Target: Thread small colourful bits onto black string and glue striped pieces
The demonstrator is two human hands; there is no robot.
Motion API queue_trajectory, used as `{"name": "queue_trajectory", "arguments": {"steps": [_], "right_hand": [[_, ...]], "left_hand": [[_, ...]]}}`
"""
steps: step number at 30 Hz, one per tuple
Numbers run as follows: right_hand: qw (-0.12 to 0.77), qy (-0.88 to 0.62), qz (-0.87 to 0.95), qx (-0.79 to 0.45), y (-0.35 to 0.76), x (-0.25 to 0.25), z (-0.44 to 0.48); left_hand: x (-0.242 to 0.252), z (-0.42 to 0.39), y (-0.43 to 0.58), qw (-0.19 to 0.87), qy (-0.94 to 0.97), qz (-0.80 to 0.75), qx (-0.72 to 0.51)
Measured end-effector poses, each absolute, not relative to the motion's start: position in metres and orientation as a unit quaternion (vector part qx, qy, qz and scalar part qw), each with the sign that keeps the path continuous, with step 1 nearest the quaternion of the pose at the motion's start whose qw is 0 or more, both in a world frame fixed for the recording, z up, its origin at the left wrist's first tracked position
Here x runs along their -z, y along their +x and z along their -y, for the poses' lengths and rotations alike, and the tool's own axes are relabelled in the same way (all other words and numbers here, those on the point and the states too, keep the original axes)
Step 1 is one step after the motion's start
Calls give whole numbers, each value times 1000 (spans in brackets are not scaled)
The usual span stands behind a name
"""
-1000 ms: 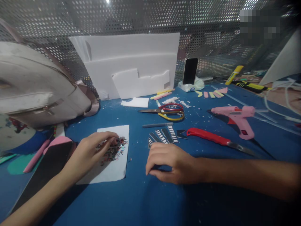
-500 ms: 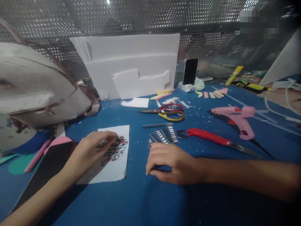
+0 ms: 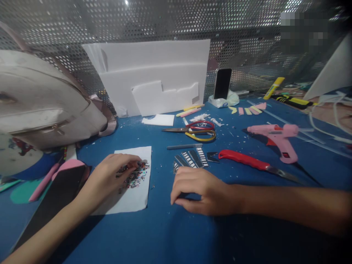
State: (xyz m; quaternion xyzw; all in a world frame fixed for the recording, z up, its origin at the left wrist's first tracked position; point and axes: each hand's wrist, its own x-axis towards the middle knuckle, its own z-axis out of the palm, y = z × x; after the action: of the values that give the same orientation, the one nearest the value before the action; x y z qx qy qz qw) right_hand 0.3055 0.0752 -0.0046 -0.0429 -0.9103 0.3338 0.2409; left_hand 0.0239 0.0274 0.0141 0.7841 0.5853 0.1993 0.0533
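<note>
Heap of tiny shiny multicoloured flecks [image 3: 137, 179] on a rectangular white paper sheet [image 3: 130, 203], left of centre on a blue tabletop [image 3: 154, 238]. Bare left hand [image 3: 111, 170] over the heap, palm down, forefinger and thumb reaching close together at its upper part; impossible to tell whether pinched on a fleck. Bare right hand [image 3: 202, 190] to the right of the sheet, well apart from it, low at the tabletop, fingers loosely curled, blue surface visible through a gap above the thumb. Just beyond its knuckles, a fan of flat black and black-and-white striped strips [image 3: 195, 158]. Farther back, metal scissors with one red and one yellow handle [image 3: 189, 129]. To the right, a red-handled metal knife [image 3: 244, 159] below a pink plastic glue gun [image 3: 283, 137].
</note>
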Motion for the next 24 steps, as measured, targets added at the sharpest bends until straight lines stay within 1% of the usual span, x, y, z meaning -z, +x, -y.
{"name": "queue_trajectory", "arguments": {"steps": [6,15,24], "right_hand": [[243,-46,909,-336,305,4,-76],[247,-48,906,-339,305,3,-74],[243,-47,908,-339,305,3,-74]], "left_hand": [[-17,-26,30,46,787,-582,-200],[-3,-34,20,56,804,-564,-178],[-8,-31,24,61,793,-579,-177]]}}
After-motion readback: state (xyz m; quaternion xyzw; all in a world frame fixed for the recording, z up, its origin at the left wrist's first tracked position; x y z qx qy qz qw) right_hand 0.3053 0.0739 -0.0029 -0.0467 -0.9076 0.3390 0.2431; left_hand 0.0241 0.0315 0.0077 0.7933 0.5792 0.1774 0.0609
